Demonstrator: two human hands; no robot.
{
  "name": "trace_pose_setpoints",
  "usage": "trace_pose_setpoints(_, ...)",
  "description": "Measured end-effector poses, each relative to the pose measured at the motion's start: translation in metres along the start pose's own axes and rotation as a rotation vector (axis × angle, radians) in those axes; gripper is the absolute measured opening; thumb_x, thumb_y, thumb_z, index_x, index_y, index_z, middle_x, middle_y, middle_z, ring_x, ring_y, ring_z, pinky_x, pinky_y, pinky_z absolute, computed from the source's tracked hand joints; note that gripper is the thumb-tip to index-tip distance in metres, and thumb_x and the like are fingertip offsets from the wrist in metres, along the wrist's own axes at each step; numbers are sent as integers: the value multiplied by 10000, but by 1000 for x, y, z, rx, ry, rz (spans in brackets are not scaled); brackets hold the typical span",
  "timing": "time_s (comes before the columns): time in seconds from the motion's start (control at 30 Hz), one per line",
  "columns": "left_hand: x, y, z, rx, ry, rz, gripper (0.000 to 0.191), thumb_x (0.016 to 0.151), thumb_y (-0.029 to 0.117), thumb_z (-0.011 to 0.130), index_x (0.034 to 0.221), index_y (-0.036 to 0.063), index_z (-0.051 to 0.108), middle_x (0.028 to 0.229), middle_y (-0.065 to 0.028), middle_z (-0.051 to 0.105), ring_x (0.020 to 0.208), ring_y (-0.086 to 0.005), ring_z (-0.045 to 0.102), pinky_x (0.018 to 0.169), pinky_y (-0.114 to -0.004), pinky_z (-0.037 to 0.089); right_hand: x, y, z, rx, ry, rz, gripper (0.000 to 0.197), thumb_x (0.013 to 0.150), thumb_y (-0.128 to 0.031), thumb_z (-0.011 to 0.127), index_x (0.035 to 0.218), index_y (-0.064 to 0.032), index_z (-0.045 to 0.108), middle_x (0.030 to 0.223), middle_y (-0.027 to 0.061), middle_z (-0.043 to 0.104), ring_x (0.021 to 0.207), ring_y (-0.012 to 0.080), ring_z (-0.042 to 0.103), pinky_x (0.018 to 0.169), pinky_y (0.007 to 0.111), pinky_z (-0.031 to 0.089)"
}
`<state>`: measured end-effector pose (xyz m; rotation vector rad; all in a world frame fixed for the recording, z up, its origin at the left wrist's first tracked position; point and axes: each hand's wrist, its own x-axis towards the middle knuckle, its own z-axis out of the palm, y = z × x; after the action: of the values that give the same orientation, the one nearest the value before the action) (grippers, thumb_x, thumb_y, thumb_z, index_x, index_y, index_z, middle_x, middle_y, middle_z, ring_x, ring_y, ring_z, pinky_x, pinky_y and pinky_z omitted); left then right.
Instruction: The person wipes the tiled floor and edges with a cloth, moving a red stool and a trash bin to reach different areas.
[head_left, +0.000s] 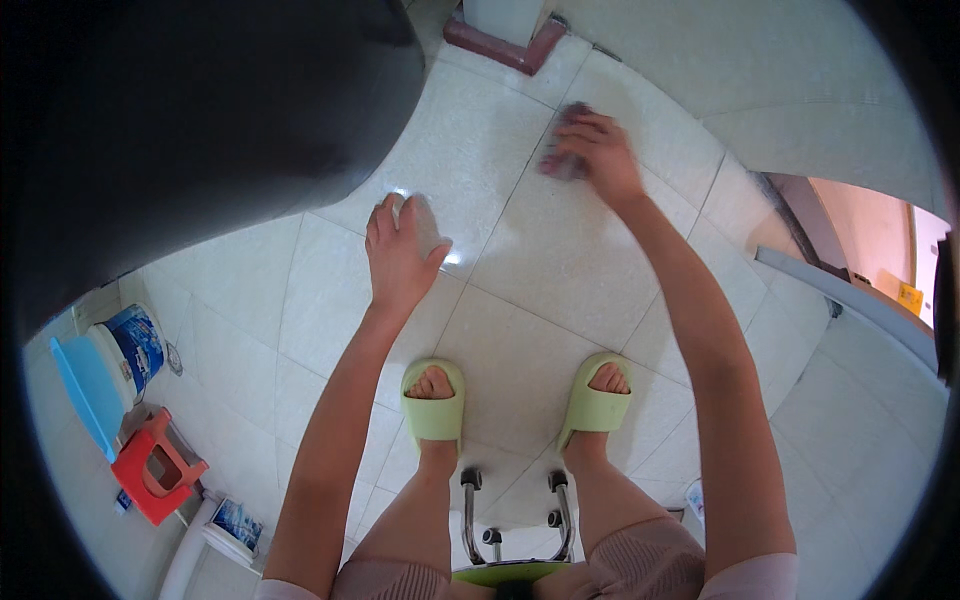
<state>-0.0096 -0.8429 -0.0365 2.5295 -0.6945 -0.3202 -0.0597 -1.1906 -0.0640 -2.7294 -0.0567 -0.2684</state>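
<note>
My left hand (397, 247) is held out above the tiled floor, palm down, thumb spread from the fingers. A pale grey, rounded shape (427, 223) shows between thumb and fingers; I cannot tell whether it is a held thing or a reflection. Farther out, my right hand (604, 154) grips a small dark red and grey object (566, 163), too blurred to name. Its ends stick out past the fingers on both sides. Below the hands, my feet stand apart in light green slide sandals (433, 416).
A large black rounded surface (225, 112) fills the upper left. Pale walls with a dark red base trim (487, 46) rise ahead. At left are a red plastic stool (146, 472), a light blue basin (82, 382) and a blue-labelled bucket (135, 345). Chrome stool legs (470, 517) stand beneath me.
</note>
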Motion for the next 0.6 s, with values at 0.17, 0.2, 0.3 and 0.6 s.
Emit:
trace_pose_setpoints(0.17, 59, 52, 8, 273, -377, -237, 1226, 635, 392, 909, 1549, 36, 174, 1536, -370, 168, 1370, -609, 255, 1067, -652, 357, 6, 4, -11, -107, 54, 111, 181, 728, -127, 657, 883, -154, 746, 1068, 1, 725, 1145, 289, 584, 1001, 399, 472)
trace_pose_setpoints(0.2, 66, 48, 9, 283, -381, -238, 1226, 635, 392, 909, 1549, 36, 174, 1536, -370, 168, 1370, -609, 255, 1067, -652, 357, 36, -31, 3, -47, 126, 29, 176, 713, -141, 656, 867, -156, 740, 1029, -1, 723, 1121, 290, 595, 982, 404, 479)
trace_pose_setpoints(0.3, 84, 65, 25, 367, -464, -348, 1363, 587, 437, 927, 1561, 7, 76, 1522, -450, 71, 1370, -679, 168, 1019, -675, 404, 111, -77, 49, -73, 30, -142, 164, 722, -216, 648, 855, -184, 740, 991, -29, 710, 1101, 261, 581, 975, 398, 470)
trace_pose_setpoints(0.6, 87, 58, 19, 414, -500, -369, 1420, 503, 438, 959, 1552, -21, 120, 1513, -461, 98, 1345, -684, 223, 965, -601, 497, 65, -5, 33, 50, 31, -143, 213, 674, -211, 723, 885, -228, 744, 1080, -56, 693, 1177, 243, 560, 1025, 378, 449)
